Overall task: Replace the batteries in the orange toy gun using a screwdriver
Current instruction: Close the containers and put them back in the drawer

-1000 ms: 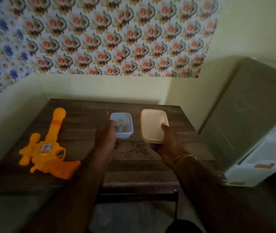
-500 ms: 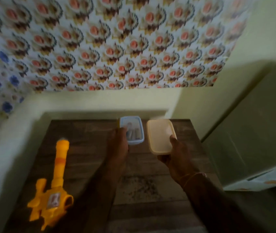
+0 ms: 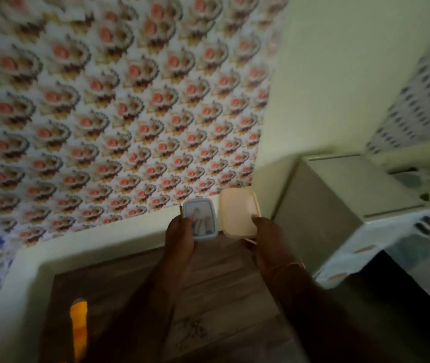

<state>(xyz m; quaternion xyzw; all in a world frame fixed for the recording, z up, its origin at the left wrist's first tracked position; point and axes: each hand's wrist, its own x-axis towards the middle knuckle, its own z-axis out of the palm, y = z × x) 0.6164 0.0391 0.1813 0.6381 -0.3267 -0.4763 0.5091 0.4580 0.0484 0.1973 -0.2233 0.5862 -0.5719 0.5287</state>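
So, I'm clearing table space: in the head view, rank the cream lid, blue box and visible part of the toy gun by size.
1. Cream lid
2. Blue box
Toy gun: unranked, since it is cropped and nearer the camera.

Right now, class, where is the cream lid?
Head view, right of centre: the right hand holds the cream lid up beside the blue container.

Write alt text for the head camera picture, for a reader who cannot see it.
A person's left hand holds a small open blue-rimmed box and a thin stick-like tool, while the right hand holds the box's cream lid. Below is a dark wooden table with the orange toy gun at its left edge; patterned wallpaper fills the background.
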